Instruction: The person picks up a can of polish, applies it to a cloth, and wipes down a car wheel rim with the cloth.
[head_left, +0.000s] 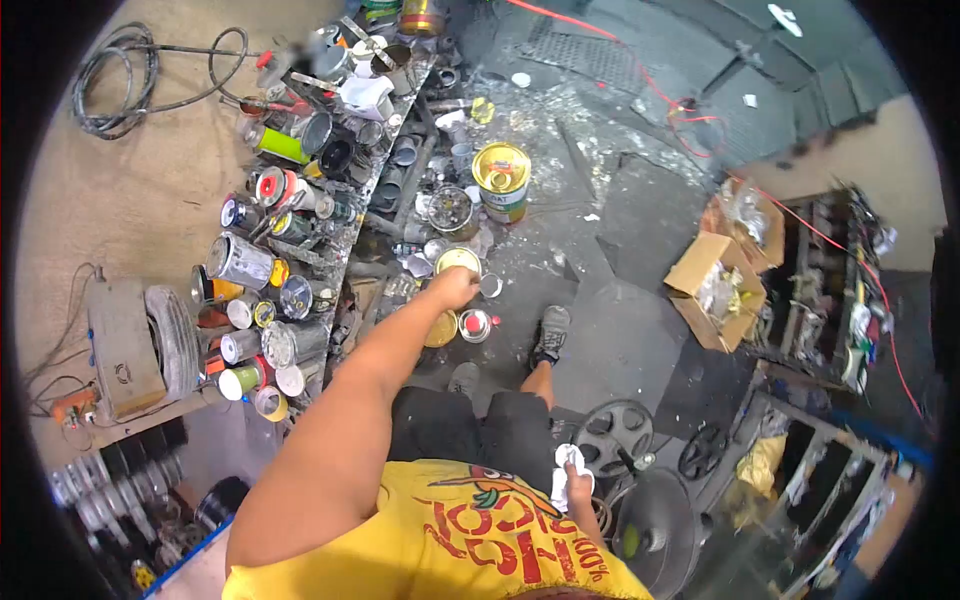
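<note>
"Word on the left grip (460, 289), please: what is it doing?"

"It is meeting the near rim of a round, pale-topped container (458, 260). The knuckles are hiding the fingertips, so I cannot tell whether it is clasping the rim or only resting there."

"And what is standing around it?"

"Just nearer the body, a silver tin with a red cap (475, 325) is sitting on the floor (625, 255), and a yellowish round container (441, 329) is standing beside that, partly behind the forearm. Beyond the grip, a large gold-topped can (501, 181) is standing upright, with a grimy bucket (452, 211) just to its left."

"Further left?"

"A bench (172, 215) is carrying a crowd of stained cans (240, 260) along its edge."

"What about the right grip (579, 489)?"

"That one is holding a white bundle (567, 457) close to the body. I cannot tell whether it is cloth or paper. A dark spoked wheel (613, 432) is lying just beyond it, to the right."
</note>
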